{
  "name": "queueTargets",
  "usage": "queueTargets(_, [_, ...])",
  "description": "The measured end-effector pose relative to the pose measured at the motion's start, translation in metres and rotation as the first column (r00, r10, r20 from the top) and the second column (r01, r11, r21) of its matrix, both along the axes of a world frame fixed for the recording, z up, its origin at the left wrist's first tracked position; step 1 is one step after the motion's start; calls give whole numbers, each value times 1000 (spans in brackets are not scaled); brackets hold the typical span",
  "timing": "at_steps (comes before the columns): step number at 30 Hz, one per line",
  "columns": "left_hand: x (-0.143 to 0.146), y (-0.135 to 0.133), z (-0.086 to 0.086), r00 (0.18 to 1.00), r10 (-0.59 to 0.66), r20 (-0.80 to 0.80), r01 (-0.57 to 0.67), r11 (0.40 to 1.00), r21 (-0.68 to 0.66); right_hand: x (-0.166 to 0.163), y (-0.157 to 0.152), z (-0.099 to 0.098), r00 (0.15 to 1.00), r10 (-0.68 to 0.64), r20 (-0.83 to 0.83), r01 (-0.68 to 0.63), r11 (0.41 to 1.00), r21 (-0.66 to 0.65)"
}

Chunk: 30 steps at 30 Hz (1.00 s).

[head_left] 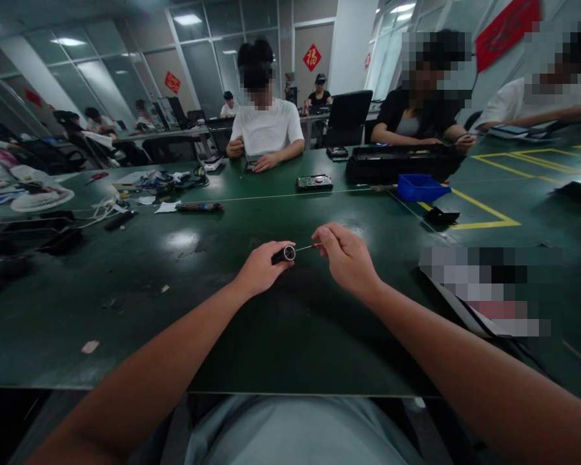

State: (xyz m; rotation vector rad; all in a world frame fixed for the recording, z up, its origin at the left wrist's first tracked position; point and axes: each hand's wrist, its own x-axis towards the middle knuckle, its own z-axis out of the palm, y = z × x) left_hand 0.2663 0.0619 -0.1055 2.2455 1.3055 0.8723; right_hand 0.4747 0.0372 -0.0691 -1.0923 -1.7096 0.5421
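My left hand [260, 270] is closed around a short black cylinder [279, 256] with a silver-rimmed round end. That end faces right, with some dark detail inside the ring. In my right hand [345, 258], the fingers pinch a thin screwdriver [304, 248] with a metal shaft and a bit of red at the grip. Its shaft points left, and the tip meets or nearly meets the cylinder's rim; contact is too small to tell. Both hands are above the green table [295, 349], near its middle.
A hard-drive-like board [314, 183], a blue bin [420, 188] and a dark small part [443, 216] lie beyond my right hand. A striped tool [199, 207] and tangled cables [159, 181] sit farther left. A partly blurred packet [484, 297] is at right. Co-workers sit opposite.
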Motion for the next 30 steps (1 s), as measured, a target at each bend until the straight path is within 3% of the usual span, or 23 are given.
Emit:
queueTargets(6, [1, -1, 3, 999, 35, 28, -35, 999, -12, -4, 14, -13, 942, -12, -336, -27, 994, -109])
queueTargets(11, [2, -1, 11, 1000, -13, 19, 11, 995, 97, 0, 30, -23, 837, -17, -546, -141, 959, -245])
queueTargets(13, [2, 1, 12, 997, -56, -52, 63, 989, 132, 3, 34, -24, 845, -40, -533, -162, 931, -326])
queueTargets(14, [2, 2, 11, 994, -66, -88, 78, 988, 131, 5, 35, -24, 851, -86, -519, -110, 936, -334])
queueTargets(18, [3, 5, 5, 987, -60, -146, 73, 993, 87, 5, 31, -20, 888, -180, -423, 80, 967, -244])
queueTargets(30, [3, 1, 7, 993, -30, -114, 36, 998, 56, 0, 15, -7, 972, -144, -184, 128, 987, -92])
